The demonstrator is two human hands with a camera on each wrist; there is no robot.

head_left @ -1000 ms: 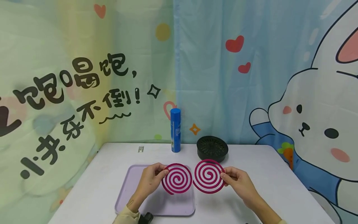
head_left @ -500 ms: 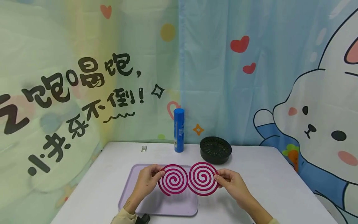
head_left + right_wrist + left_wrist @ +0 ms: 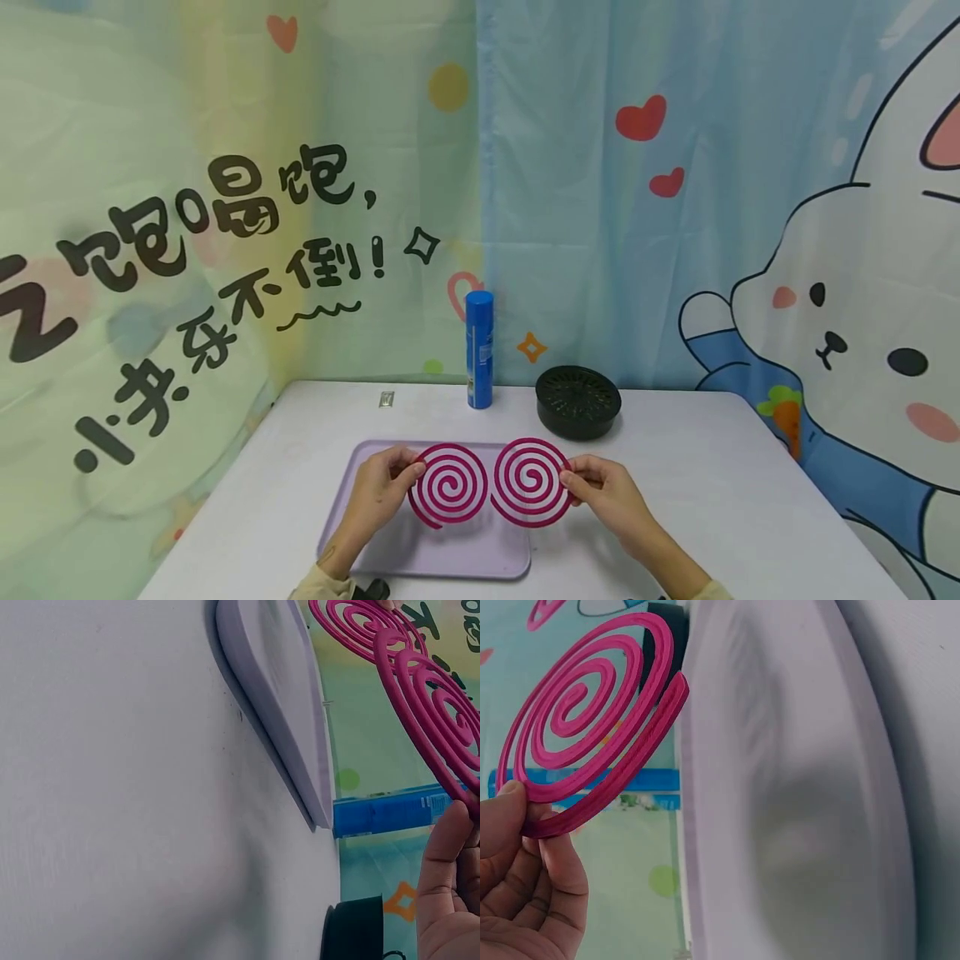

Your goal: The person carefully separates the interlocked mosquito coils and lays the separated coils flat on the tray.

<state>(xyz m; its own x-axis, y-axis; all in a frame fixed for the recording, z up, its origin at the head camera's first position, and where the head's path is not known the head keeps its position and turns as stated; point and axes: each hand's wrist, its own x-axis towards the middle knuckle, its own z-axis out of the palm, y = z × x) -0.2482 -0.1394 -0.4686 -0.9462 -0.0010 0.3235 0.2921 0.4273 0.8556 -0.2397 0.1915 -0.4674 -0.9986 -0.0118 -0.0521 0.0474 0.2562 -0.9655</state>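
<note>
My left hand (image 3: 381,492) pinches a pink mosquito coil (image 3: 449,482) by its left rim, between thumb and fingers. A second pink mosquito coil (image 3: 531,477) is held by its right rim in my right hand (image 3: 609,498). Both spirals stand upright, side by side above a lilac tray (image 3: 480,554), with a narrow gap between them. In the left wrist view the coil (image 3: 622,780) shows its blunt outer end. The right wrist view cuts off part of the right-hand coil (image 3: 412,724).
A blue spray can (image 3: 479,350) stands at the back of the white table (image 3: 712,500). Right of it sits a round black case (image 3: 577,408) with a slotted top. A small metal piece (image 3: 386,399) lies at the back left. A printed curtain (image 3: 547,208) hangs behind.
Both hands have shifted left and slightly down with their coils. The two coils, whose rims met half a second ago, are now slightly apart.
</note>
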